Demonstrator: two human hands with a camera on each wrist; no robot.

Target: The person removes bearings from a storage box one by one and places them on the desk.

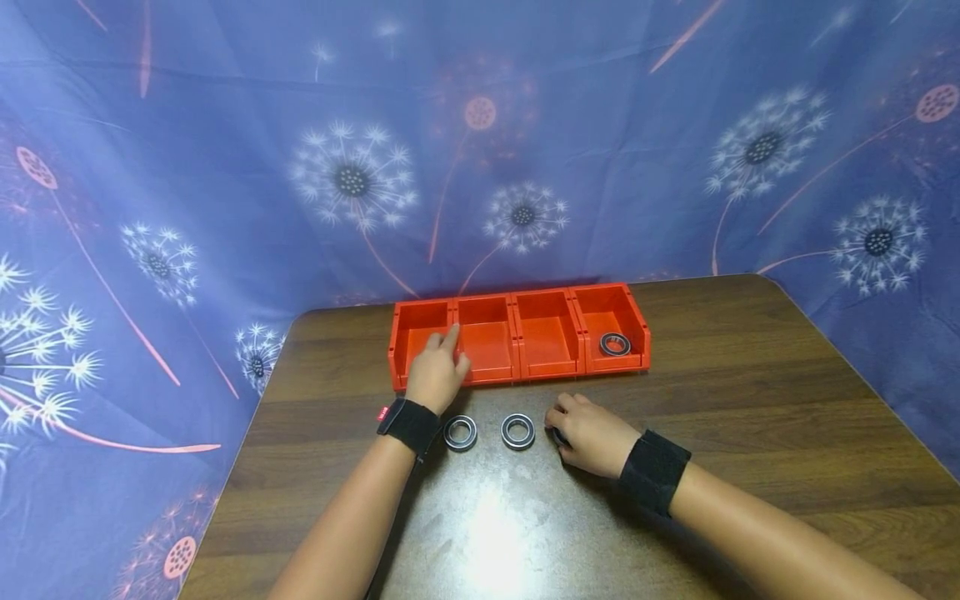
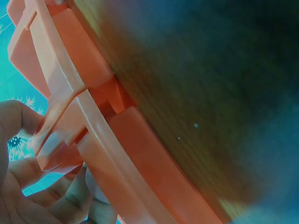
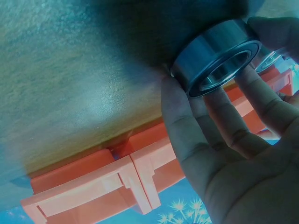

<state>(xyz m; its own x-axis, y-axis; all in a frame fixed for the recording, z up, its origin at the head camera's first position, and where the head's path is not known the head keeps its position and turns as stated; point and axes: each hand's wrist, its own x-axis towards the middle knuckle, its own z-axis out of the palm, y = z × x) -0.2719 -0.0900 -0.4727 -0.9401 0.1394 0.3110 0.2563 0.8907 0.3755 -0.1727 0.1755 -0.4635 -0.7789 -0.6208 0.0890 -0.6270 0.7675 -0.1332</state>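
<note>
My right hand (image 1: 596, 433) pinches a metal ball bearing (image 3: 217, 58) between thumb and fingers, its ring held on a slant close over the table in the right wrist view. In the head view most of that bearing is hidden by the hand. My left hand (image 1: 435, 373) is at the row of red bins (image 1: 487, 373), its thumb and fingers on either side of the wall between the two leftmost bins, gripping it. Two more bearings lie flat on the table, a left one (image 1: 460, 433) by the left wrist and a middle one (image 1: 517, 432) between the hands.
The rightmost bin holds one bearing (image 1: 615, 344) near its front. The bins stand side by side along the back of the wooden table (image 1: 315, 392). Behind it hangs a blue cloth (image 1: 450, 150) with dandelion prints.
</note>
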